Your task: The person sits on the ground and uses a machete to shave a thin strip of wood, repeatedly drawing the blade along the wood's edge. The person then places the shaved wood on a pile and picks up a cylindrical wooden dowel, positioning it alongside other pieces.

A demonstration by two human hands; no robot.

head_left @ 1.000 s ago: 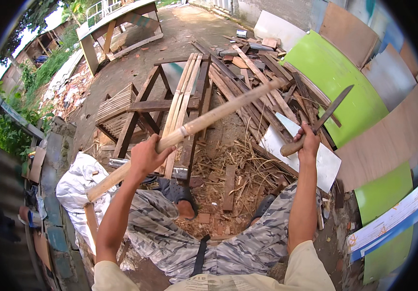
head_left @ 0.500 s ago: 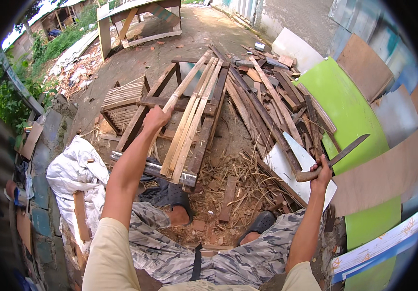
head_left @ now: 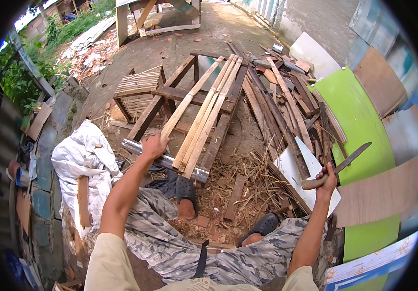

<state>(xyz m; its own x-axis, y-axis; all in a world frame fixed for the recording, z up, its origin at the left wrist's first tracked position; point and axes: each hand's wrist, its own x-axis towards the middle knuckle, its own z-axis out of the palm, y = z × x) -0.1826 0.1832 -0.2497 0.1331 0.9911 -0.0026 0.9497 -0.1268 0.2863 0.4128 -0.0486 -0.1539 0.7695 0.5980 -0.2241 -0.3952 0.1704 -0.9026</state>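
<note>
Left hand (head_left: 155,145): fingers closed round the near end of one pale strip (head_left: 193,97).
Pale strip: runs up and away from my left hand, over the dark wooden frame (head_left: 180,93).
Other pale strips (head_left: 212,109): side by side, just right of that hand, on the same frame.
Right hand (head_left: 327,180): fist wrapped on the machete (head_left: 353,157) handle, blade pointing up-right of it.
White sack (head_left: 84,157): left of my left hand.
Green sheet (head_left: 361,121): beyond my right hand.
</note>
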